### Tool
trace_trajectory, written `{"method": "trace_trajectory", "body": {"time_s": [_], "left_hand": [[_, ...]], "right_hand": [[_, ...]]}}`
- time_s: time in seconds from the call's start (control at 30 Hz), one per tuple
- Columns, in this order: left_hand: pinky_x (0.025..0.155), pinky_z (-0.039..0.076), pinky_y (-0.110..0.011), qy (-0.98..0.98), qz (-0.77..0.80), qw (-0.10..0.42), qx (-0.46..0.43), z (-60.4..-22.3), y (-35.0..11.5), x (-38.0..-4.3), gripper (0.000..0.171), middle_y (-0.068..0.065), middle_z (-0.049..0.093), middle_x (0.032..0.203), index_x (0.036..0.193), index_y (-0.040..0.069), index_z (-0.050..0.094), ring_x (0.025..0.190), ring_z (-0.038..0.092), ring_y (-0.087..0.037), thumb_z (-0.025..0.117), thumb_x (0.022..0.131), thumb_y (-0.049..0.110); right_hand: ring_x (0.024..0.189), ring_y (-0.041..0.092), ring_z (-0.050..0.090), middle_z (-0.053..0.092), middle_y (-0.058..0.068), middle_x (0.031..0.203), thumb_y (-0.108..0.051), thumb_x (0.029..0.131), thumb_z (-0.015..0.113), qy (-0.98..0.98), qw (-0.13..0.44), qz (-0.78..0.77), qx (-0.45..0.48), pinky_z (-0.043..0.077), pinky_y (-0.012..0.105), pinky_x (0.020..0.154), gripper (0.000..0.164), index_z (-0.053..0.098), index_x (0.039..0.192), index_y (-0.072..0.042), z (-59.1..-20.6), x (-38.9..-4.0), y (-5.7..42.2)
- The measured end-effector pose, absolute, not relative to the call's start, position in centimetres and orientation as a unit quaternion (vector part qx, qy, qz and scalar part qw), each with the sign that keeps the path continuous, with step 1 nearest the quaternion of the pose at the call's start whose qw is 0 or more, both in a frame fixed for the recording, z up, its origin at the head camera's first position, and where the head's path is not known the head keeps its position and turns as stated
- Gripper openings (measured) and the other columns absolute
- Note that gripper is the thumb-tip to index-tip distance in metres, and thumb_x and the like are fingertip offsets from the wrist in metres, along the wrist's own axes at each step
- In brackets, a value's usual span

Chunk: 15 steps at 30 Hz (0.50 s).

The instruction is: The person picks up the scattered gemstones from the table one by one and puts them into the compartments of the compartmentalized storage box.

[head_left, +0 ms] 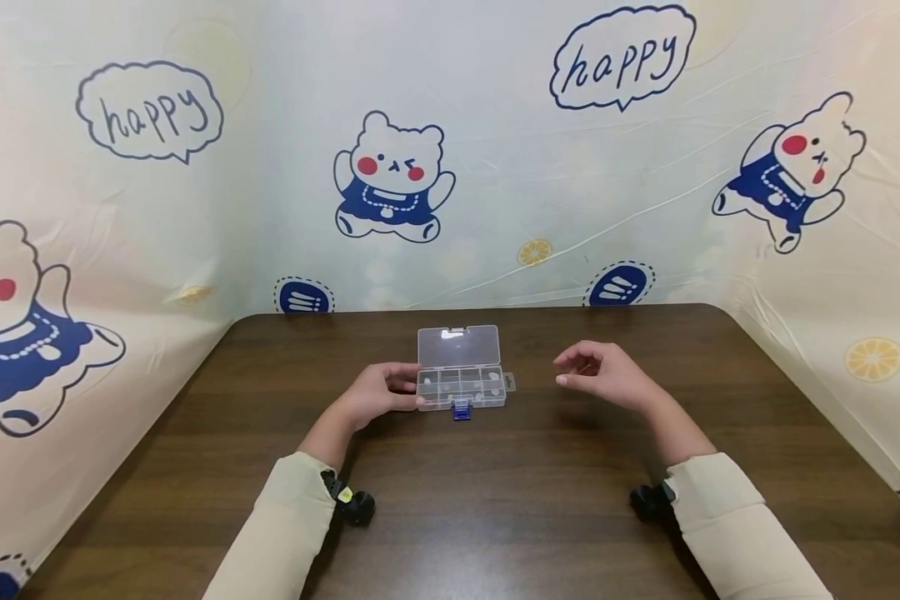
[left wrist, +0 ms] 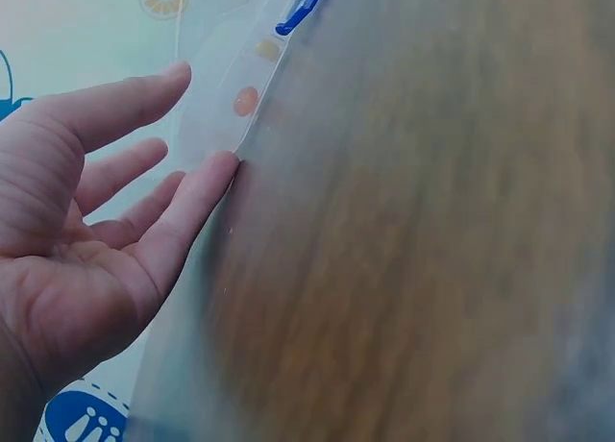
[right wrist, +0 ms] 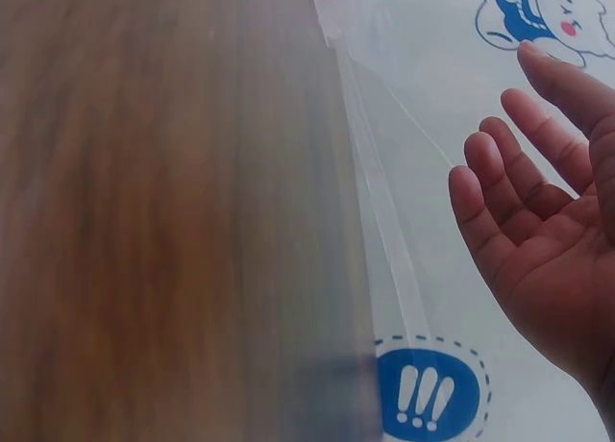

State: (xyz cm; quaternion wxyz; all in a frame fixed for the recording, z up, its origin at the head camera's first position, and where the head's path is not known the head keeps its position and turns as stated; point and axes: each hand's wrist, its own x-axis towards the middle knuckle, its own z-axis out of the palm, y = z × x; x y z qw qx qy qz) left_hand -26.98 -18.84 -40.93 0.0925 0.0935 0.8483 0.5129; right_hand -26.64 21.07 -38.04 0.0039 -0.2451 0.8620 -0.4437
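Note:
A small clear plastic compartment box point(head_left: 461, 387) lies on the table with its lid point(head_left: 459, 346) raised at the back. Small pale pieces sit in several of its compartments, and a blue latch point(head_left: 461, 410) hangs at the front. My left hand point(head_left: 378, 392) is at the box's left end, thumb and fingers spread apart, fingertips right at the wall. In the left wrist view, an orange piece point(left wrist: 246, 101) and a yellowish one show through the box wall beside the fingers. To the right of the box, my right hand point(head_left: 607, 375) hovers with loosely bent fingers and holds nothing.
The brown wooden table point(head_left: 465, 508) has rounded far corners. A pale cloth backdrop point(head_left: 495, 167) printed with bears and lettering surrounds it on the back and both sides. A clear hang tab point(head_left: 510, 382) juts from the box's right end.

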Motion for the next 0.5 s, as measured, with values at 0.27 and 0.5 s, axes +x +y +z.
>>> {"method": "trace_trajectory", "body": {"time_s": [0.27, 0.5], "left_hand": [[0.09, 0.051, -0.04, 0.854, 0.508, 0.069, 0.085, -40.6, -20.0, -26.3, 0.062, -0.012, 0.062, 0.125, 0.132, 0.009, 0.06, 0.113, 0.058, -0.027, 0.085, 0.077, 0.021], [0.08, 0.056, -0.036, 0.829, 0.547, 0.087, 0.083, -40.3, -21.2, -25.6, 0.068, -0.018, 0.053, 0.137, 0.141, 0.007, 0.052, 0.117, 0.055, -0.032, 0.08, 0.082, 0.029]], "right_hand": [[0.095, 0.023, 0.059, 0.066, 0.011, 0.109, -0.023, 0.089, 0.074, 0.867, -0.013, -0.444, -0.227, 0.051, 0.033, 0.08, 0.034, 0.065, 0.118, -0.007, -37.7, -25.8, 22.7], [0.103, 0.024, 0.059, 0.063, 0.012, 0.118, -0.025, 0.091, 0.071, 0.878, -0.029, -0.426, -0.215, 0.05, 0.037, 0.089, 0.039, 0.062, 0.124, -0.008, -37.5, -25.1, 24.1]]}}
